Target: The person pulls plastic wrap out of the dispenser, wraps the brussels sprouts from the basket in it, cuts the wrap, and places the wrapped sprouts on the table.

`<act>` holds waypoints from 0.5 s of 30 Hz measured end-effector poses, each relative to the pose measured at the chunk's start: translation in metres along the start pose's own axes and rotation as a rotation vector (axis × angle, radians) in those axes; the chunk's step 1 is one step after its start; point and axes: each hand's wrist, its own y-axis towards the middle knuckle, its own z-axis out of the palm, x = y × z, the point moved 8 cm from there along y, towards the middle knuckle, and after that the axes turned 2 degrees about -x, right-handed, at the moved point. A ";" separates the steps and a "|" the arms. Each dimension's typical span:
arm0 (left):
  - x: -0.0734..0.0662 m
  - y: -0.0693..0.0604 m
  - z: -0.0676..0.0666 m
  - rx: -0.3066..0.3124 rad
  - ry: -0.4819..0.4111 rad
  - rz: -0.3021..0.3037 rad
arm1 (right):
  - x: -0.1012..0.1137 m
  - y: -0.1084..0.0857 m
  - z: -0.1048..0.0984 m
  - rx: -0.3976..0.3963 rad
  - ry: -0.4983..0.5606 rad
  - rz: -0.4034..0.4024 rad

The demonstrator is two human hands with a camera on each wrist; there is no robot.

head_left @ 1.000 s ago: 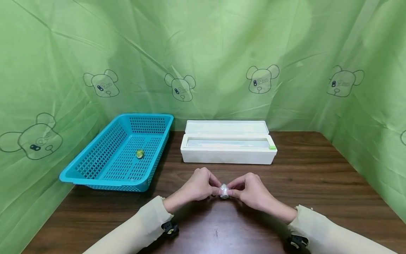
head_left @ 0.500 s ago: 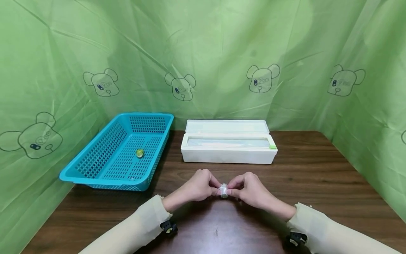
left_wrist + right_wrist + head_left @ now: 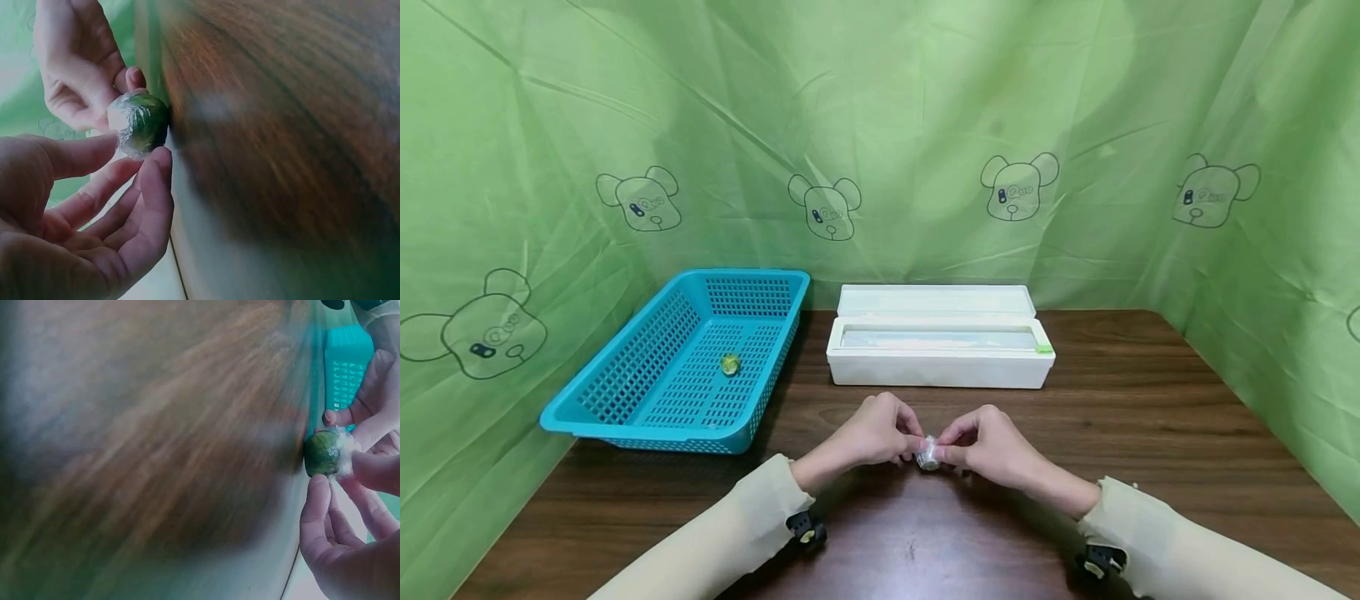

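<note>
A small round green vegetable wrapped in clear film is held between both hands, low over the wooden table. The left hand pinches its left side with thumb and fingers, and the right hand pinches the right side. In the left wrist view the wrapped ball shows crumpled film on one side and dark green on the other; the left hand has thumb and fingertips against it. The right wrist view shows the same ball with the right hand touching it.
A blue perforated basket stands at the left with one small green ball inside. Behind the hands is a long white box, its lid raised, with a film roll inside. Green cloth hangs around the dark wooden table.
My left hand's fingers have shifted slightly on the wrapped ball, and its wrist has moved a little to the right. My right hand stays nearly still. The ball looks slightly turned.
</note>
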 end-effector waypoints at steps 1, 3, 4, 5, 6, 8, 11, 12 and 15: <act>0.000 0.000 0.000 0.000 -0.002 0.002 | -0.001 0.000 0.000 0.000 0.005 0.014; 0.000 -0.001 0.000 0.008 -0.001 0.007 | -0.001 0.001 0.000 -0.004 0.015 0.040; 0.000 -0.002 0.000 0.016 0.005 0.009 | -0.001 0.001 0.000 -0.005 0.022 0.050; 0.000 -0.002 -0.001 0.024 0.020 0.007 | -0.001 0.002 0.000 -0.005 0.029 0.056; -0.001 -0.002 -0.001 0.033 0.039 0.006 | -0.001 0.002 0.000 -0.005 0.035 0.062; -0.001 -0.003 -0.002 0.049 0.077 0.004 | -0.001 0.002 0.000 -0.006 0.047 0.078; -0.001 -0.003 -0.002 0.056 0.088 0.015 | -0.004 0.003 0.001 -0.001 0.082 0.109; -0.001 -0.003 -0.001 0.054 0.077 0.022 | -0.005 0.003 0.001 0.000 0.093 0.120; 0.000 -0.002 0.000 0.042 0.036 0.029 | -0.008 0.004 0.000 0.003 0.113 0.150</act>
